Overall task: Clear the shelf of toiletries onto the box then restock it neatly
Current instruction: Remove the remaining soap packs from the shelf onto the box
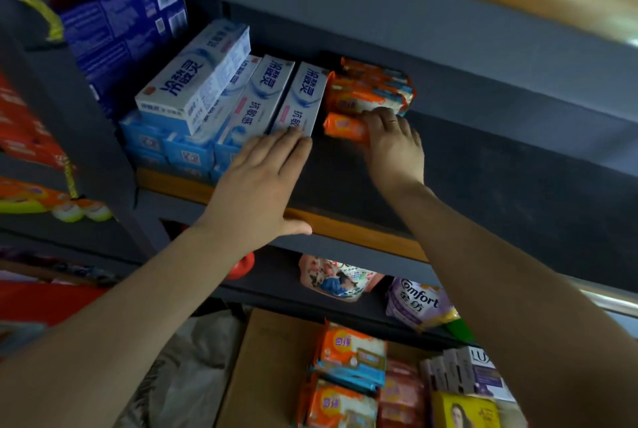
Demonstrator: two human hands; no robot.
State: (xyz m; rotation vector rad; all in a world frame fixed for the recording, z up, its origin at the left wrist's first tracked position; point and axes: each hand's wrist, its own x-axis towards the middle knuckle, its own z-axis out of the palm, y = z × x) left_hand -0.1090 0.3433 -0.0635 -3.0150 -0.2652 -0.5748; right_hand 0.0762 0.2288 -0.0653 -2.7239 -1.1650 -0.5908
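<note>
Shelf: the dark shelf (448, 165) with its wooden front lip runs across the middle of the view, partly stocked at its left end and bare dark board at 3 o'clock.
Toothpaste cartons: a row of white-and-blue toothpaste cartons (272, 96) stands side by side on the shelf at about 10 o'clock, with one more carton (193, 79) lying tilted across the top of them.
Blue packs: small light-blue packs (165, 144) are stacked under and in front of the cartons, at 9 o'clock.
Orange packs: a pile of orange packs (369, 89) sits just beside the rightmost carton, toward 12 o'clock; one single orange pack (345, 125) lies in front of the pile.
Right hand: the right hand (395, 141) reaches in over the shelf board, its grip curled round the right end of the single orange pack; a ring shows on one finger.
Left hand: the left hand (257, 182) lies flat, grip spread, fingertips (297, 139) touching the near end of the rightmost carton, thumb resting on the wooden lip.
Box: a brown cardboard box (262, 358) stands below at 6 o'clock.
On the box: more orange-and-blue packs (348, 355) lie on it, with pale purple cartons (473, 369) and a yellow carton (466, 410) to their right at 5 o'clock.
Lower shelf: a purple pouch reading Comfort (419, 303) and a printed pouch (336, 279) sit one level down.
Far left: dark blue cartons (121, 27) are piled at 11 o'clock; red and orange goods (27, 131), blurred, fill the next bay at 9 o'clock.
</note>
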